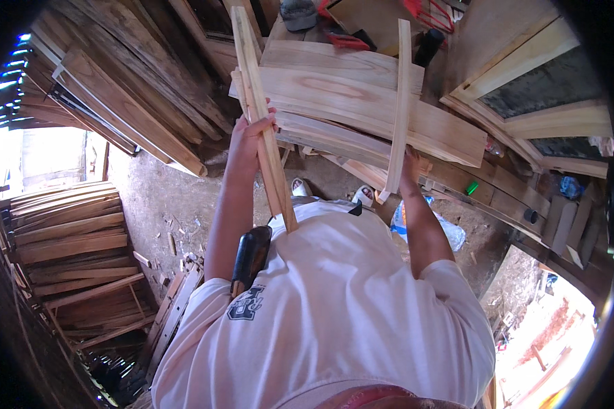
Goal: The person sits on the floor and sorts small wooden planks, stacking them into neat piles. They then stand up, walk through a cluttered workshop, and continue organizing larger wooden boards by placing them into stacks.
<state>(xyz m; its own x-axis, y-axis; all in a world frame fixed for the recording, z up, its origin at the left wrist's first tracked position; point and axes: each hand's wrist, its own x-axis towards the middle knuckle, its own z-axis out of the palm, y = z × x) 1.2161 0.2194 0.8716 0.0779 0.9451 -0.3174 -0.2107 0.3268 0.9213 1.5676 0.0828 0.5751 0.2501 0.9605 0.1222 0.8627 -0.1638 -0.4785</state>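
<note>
My left hand (250, 136) is closed round a pair of long, pale wooden strips (265, 129), its fingers wrapping over their edge. They slant from the far side of the bench back to my shirt front. My right hand (410, 167) grips a second, slightly curved wooden strip (400, 102) near its closer end; most of its fingers are hidden behind the wood. Between the two hands, wide planed planks (334, 92) lie crosswise on the bench. Against my left side is a dark-handled tool (251, 255), its lower part hidden.
Timber leans at the far left (116, 88), and a stack of boards (71, 238) stands left. Wooden frames with dark panels (552, 88) are at the right. A cap (298, 15) lies at the back. Plastic bottles (450, 232) and scraps lie on the ground.
</note>
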